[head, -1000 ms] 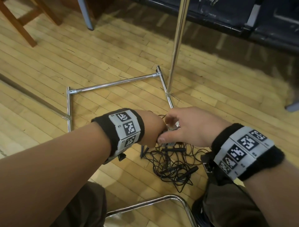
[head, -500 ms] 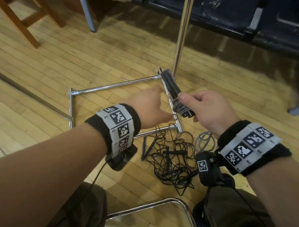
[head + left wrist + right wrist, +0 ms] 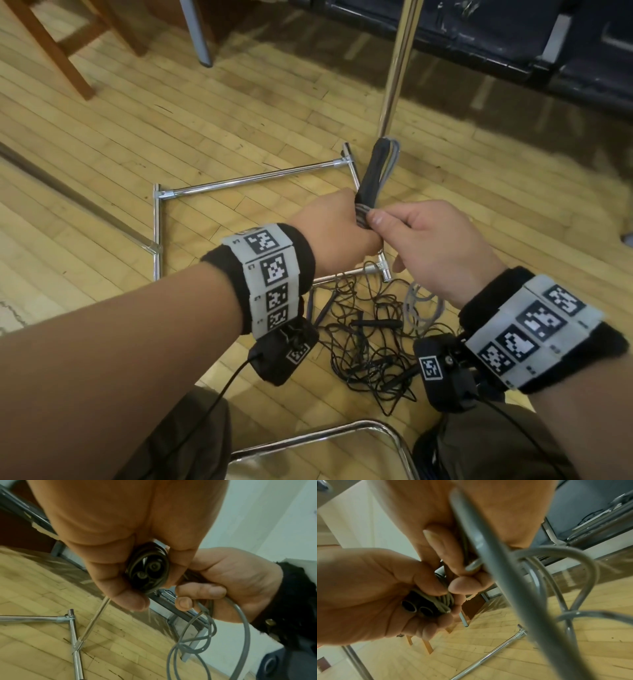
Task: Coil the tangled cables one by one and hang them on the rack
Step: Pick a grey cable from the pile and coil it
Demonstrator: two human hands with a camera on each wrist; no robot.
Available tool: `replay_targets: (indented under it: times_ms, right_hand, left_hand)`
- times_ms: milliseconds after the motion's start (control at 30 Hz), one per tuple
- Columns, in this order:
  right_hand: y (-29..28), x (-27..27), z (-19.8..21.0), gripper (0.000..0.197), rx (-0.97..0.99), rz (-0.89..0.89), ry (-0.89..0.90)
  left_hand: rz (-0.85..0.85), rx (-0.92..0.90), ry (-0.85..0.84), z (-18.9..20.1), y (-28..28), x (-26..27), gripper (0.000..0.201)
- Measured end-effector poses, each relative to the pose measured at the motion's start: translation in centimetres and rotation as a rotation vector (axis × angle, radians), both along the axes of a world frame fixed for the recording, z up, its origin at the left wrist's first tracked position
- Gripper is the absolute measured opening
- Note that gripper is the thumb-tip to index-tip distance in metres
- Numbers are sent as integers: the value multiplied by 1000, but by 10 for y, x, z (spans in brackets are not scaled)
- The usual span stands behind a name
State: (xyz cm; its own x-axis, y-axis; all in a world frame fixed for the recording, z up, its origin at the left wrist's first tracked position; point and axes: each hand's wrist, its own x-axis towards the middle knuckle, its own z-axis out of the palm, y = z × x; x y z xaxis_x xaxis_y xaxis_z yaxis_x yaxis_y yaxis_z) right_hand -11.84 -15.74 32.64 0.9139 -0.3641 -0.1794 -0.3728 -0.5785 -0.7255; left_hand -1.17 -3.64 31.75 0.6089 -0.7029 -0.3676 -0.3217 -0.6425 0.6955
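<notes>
Grey cable bundle held over the chrome rack base

Gripped at its lower end by the left hand [image 3: 337, 222], fingers curled fully round it; lifted above the near right corner of the rack base [image 3: 253, 178], upper end tilted away toward the rack's upright pole [image 3: 397, 68]. Folded into a long narrow bundle [image 3: 375, 178], dark down the middle with grey strands along one side. Seen end-on from the left wrist [image 3: 147, 568]: wound loops and two round plug ends, pressed between thumb and fingers [image 3: 128, 534].

Pinched just beside that grip by the right hand [image 3: 435, 246], thumb and forefinger closed on a loose length of the same grey cable [image 3: 421, 305]; other fingers bent over further loops, as shown from the left wrist [image 3: 231, 582]. Trailing from that hand down to the floor just outside the rack base's near rail, in slack rings. Blurred and very close across the right wrist view [image 3: 496, 563], running past the right fingers [image 3: 436, 545] toward the bundle [image 3: 426, 604] in the left palm [image 3: 368, 591].

Lying on the wooden floor [image 3: 171, 120] just outside the same near rail: a tangle of thin black cables [image 3: 370, 342], touching the grey rings; cannot tell how many.

Beyond the rack base's far side: a wooden chair leg [image 3: 58, 51], a grey metal leg [image 3: 197, 31] and a dark bench [image 3: 513, 37]
</notes>
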Motion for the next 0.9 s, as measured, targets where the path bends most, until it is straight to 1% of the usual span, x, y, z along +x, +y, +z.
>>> replay_targets:
  times_ms: [67,167,300,367,433,500,533,600,633,667,700,767,800,867,900]
  right_hand:
    - [-3,0,2,34,12,16,-14]
    - [-7,-3,3,20,63,47,-25]
    - [-13,-5,2,17,93,80,87]
    - [-15,-6,0,18,139,90,137]
    - [-15,-6,-4,20,164,119,186]
    - [-12,-7,-7,20,187,155,248]
    - [-11,-6,-8,21,195,168,273]
    - [-11,-6,-9,24,192,169,285]
    - [-12,-6,-9,29,182,159,279]
    - [-14,-6,-9,36,168,147,277]
    - [-15,-7,-9,40,153,133,280]
    - [-21,-10,-13,35,111,117,322]
    - [-24,-11,-15,31,99,109,344]
    - [-29,-13,-18,17,78,128,351]
    - [-32,-13,-18,9,19,179,347]
  left_hand:
    - [91,-90,133,2,-1,2,15]
    - [225,-176,352,5,0,8,15]
    - [324,-358,574,11,4,20,17]
    - [338,-436,696,15,4,23,15]
    - [275,-467,764,17,2,23,11]
    - [219,-439,743,17,0,20,25]
    - [211,-429,725,16,0,19,27]
    - [180,-432,738,17,2,17,20]
    - [124,-433,771,18,4,18,16]
    - [33,-417,778,20,6,19,18]
    - [-78,-370,736,22,9,20,20]
    - [-273,-208,542,29,13,21,16]
    - [-337,-131,454,31,15,21,14]
    - [-427,-3,368,29,19,24,15]
    - [-462,58,355,28,21,24,16]
